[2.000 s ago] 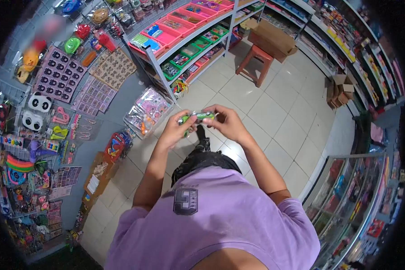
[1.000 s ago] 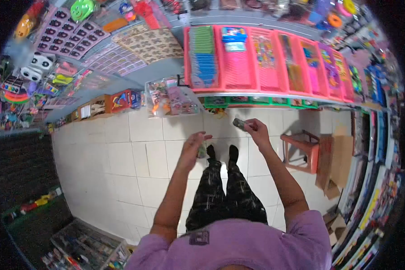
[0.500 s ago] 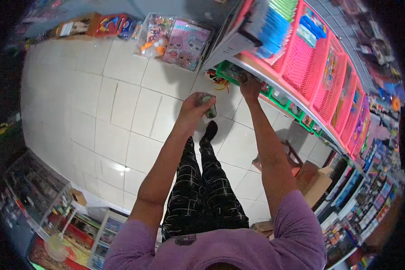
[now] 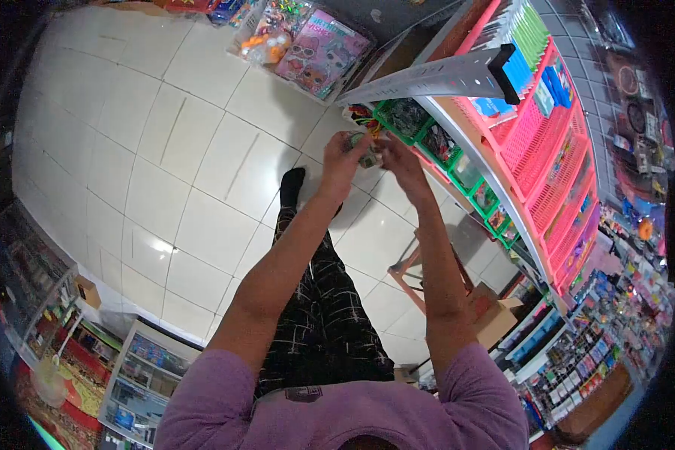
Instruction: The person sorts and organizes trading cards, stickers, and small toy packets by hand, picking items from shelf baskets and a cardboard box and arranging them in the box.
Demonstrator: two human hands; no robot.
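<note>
Packet (image 4: 368, 156), small and partly green, sits in the left hand (image 4: 341, 161), whose fingers are closed around it. It is held above the tiled floor (image 4: 202, 142), just beside the near end of the shelf unit. The right hand (image 4: 406, 171) is on the packet's other side, fingers bent toward it and the fingertips at or very near its edge; whether they grip it cannot be told.

Right beside the hands, a row of green baskets (image 4: 430, 129) runs along the lower shelf. The nearest basket holds dark wrapped goods, and the next ones hold more small packaged items. Red and yellow strands (image 4: 363, 118) hang at the near end of this row. Above, pink trays (image 4: 536, 159) line the upper shelf, with bright green packs (image 4: 531, 31) and blue packages (image 4: 553, 88) in the nearer ones. A pale metal post (image 4: 435, 77) with a black end slants across the corner of the unit.

On the floor past the post lies a pink picture pack (image 4: 321, 56), next to a clear bag (image 4: 266, 46) with orange and white pieces. A reddish stool (image 4: 406, 276) stands partly behind the right forearm, near an open cardboard box (image 4: 497, 322). One foot in a black sock (image 4: 292, 184) shows below the left hand, on the tiles.
</note>
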